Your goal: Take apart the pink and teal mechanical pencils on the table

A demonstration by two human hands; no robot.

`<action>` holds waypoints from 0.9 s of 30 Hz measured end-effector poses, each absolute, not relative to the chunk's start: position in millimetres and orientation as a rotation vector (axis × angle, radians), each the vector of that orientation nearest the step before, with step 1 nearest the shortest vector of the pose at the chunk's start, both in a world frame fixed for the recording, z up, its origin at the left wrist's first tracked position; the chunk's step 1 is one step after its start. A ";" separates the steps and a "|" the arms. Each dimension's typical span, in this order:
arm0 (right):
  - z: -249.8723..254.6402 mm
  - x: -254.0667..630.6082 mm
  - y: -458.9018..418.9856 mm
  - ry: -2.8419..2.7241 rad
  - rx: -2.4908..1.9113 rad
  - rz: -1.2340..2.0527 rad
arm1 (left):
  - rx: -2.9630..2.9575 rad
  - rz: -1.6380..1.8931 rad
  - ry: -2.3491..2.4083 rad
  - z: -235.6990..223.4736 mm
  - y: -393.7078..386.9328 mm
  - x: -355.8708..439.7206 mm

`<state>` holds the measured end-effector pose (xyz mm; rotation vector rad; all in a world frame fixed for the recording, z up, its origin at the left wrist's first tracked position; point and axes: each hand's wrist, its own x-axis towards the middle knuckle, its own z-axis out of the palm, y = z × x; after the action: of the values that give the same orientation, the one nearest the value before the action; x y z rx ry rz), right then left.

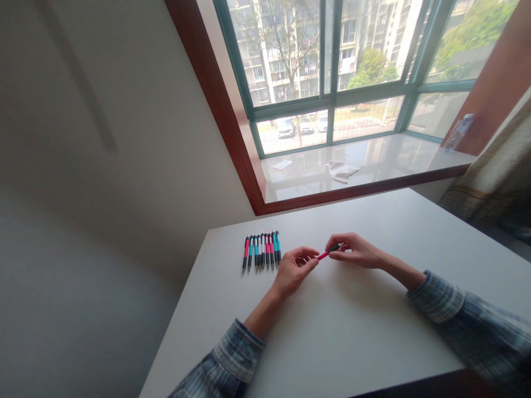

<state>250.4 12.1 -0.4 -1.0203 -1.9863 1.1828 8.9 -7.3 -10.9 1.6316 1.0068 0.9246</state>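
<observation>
Over white table (373, 221), light, stiff pink pen (326, 253) pinched at black grip by my right hand (354, 250); left hand (293, 271) curled at pink end, hold unclear. Grip surest. Row of pens (261, 251) nearby.

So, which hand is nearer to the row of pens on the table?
Left. The left hand is close beside the row of pens; the right hand, holding a pink pen, is farther away.
</observation>
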 end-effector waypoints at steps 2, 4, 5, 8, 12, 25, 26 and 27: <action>-1.6 250.2 11.6 -2.050 -1.052 1.138 | 1.677 0.923 1.017 -9.1 -10.1 10.0; -2.1 250.5 11.5 -2.107 -1.108 1.075 | 1.768 0.930 1.037 -6.3 -13.8 11.3; -1.7 250.8 11.4 -2.135 -1.133 1.035 | 1.833 0.939 1.049 -4.5 -15.5 11.9; 1.0 250.8 10.2 -2.218 -1.189 0.889 | 2.042 0.994 1.090 1.8 -19.0 11.6; 2.5 244.3 4.5 -2.312 -1.282 0.674 | 2.236 1.087 1.213 9.4 -17.4 5.5; 10.0 219.2 -9.6 -2.278 -1.589 0.456 | 1.783 1.562 1.600 28.0 29.0 -76.2; 10.9 215.6 -10.7 -2.265 -1.619 0.440 | 1.814 1.549 1.652 26.2 32.8 -86.4; 11.5 210.6 -11.5 -2.246 -1.649 0.429 | 1.814 1.544 1.685 23.9 36.6 -96.0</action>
<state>210.6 -11.5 11.5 -1.6489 -2.2462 0.4294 -96.0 36.6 23.9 1.8141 1.6854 1.5441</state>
